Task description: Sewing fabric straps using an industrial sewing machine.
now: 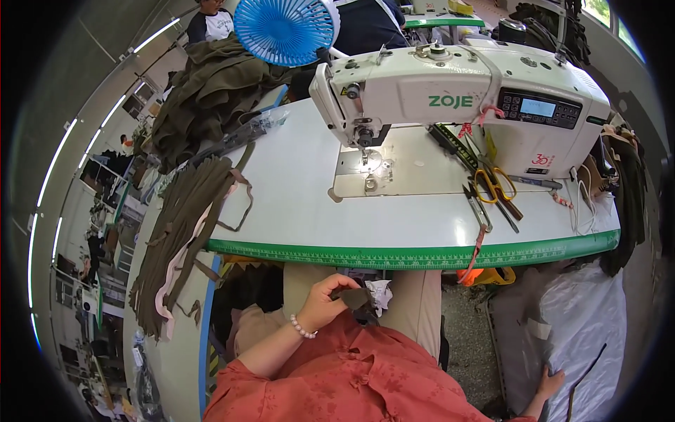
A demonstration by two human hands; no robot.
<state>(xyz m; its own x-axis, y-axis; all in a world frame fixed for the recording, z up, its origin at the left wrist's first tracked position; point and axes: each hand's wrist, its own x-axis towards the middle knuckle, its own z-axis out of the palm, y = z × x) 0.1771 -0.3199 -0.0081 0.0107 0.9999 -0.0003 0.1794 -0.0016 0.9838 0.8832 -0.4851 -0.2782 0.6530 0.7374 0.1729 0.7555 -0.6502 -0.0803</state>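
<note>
Over my lap, my left hand (328, 301), with a beaded bracelet at the wrist, is closed on a small piece of dark olive fabric (356, 298). A crumpled white scrap (380, 295) sits right beside that fabric; whether my hand touches it is hidden. Down at the lower right, my right hand (550, 383) has its fingers curled at a clear plastic sheet (580, 323), gripping its edge. A thin dark strip (585, 383) lies on the plastic near that hand. The sewing machine (436, 91) stands on the white table (281, 190) beyond my lap, its needle area lit.
Scissors with yellow handles (495, 184), thread snips (478, 208) and a pen (536, 181) lie by the machine. Stacked olive fabric strips (169, 246) hang over the left side. Behind are a fabric heap (204, 98) and a blue fan (285, 32). A green measuring tape (394, 257) edges the table.
</note>
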